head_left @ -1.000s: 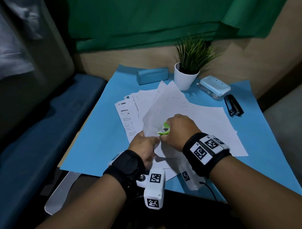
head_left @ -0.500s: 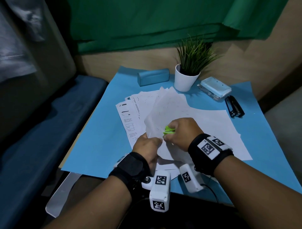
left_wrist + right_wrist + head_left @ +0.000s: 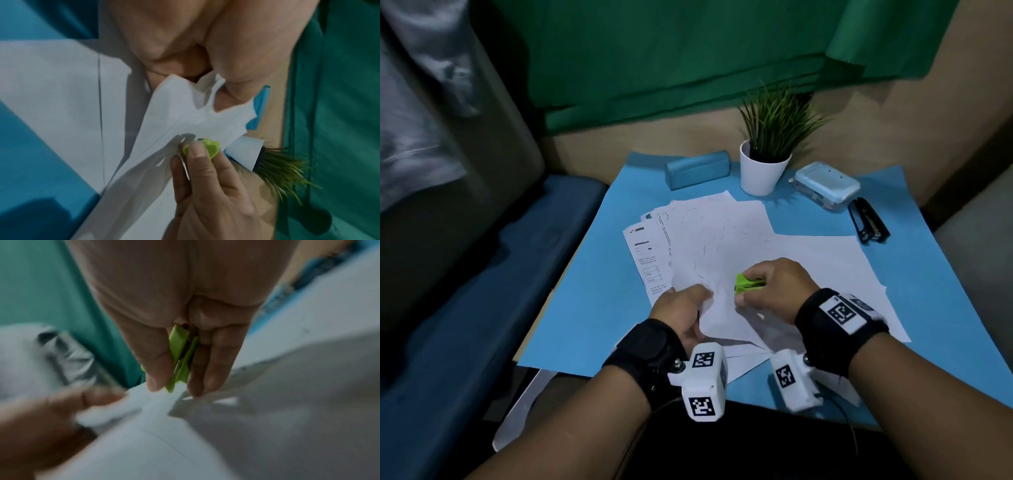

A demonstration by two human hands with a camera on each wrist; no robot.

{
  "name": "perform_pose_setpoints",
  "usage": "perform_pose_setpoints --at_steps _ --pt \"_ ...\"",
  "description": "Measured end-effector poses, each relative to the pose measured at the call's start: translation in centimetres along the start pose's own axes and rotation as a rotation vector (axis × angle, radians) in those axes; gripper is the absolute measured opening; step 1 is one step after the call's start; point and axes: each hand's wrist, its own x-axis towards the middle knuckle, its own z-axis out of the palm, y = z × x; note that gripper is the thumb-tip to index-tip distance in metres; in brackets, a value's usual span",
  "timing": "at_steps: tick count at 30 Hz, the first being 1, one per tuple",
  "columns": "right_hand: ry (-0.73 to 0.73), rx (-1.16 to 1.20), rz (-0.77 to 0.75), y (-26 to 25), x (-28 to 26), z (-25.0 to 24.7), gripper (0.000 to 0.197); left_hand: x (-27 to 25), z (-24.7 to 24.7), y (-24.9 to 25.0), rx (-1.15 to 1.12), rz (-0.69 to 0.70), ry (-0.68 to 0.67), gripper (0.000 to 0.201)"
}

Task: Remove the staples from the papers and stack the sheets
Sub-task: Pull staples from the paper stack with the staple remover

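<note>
My left hand [image 3: 690, 305] pinches the near corner of a set of white sheets [image 3: 719, 246]; in the left wrist view that crumpled corner [image 3: 197, 110] sticks out from between thumb and fingers. My right hand [image 3: 767, 291] grips a lime-green staple remover [image 3: 748, 283] between thumb and fingers, its tip just right of the pinched corner. The right wrist view shows the staple remover [image 3: 182, 358] pointing down at the paper, blurred. More white sheets [image 3: 835, 274] lie fanned beneath on the blue table cover [image 3: 592, 301]. No staple can be made out.
At the back stand a potted plant [image 3: 767, 164], a teal case [image 3: 698, 169], a light-blue box [image 3: 825, 185] and a black stapler [image 3: 868, 224]. Printed pages [image 3: 643, 253] stick out at the left of the pile. A blue seat [image 3: 465, 291] borders the table's left edge.
The raised sheet has come down flatter onto the pile. My right hand with the staple remover has drawn slightly right, away from the corner my left hand pinches.
</note>
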Motion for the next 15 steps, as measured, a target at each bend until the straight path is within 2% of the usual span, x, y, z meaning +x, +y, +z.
perform_pose_setpoints --at_steps 2,5,7,11,15 --pt "-0.021 -0.188 -0.049 -1.1 -0.3 -0.2 0.043 0.1 0.0 0.6 0.038 0.015 0.022 0.015" --pt "-0.039 -0.36 -0.113 -2.3 -0.5 -0.2 0.039 1.1 -0.5 1.4 0.053 0.048 0.067 0.016" --pt "-0.003 -0.443 -0.159 -3.0 -0.3 0.2 0.038 1.5 -0.8 1.6 0.107 0.079 0.073 0.012" --pt "0.107 -0.415 -0.189 -3.7 0.2 1.0 0.035 1.9 -0.9 0.9 0.127 0.14 0.063 0.009" --pt "0.118 -0.439 -0.226 -4.2 0.3 1.3 0.031 1.5 -0.6 0.3 0.084 0.181 0.053 0.01"
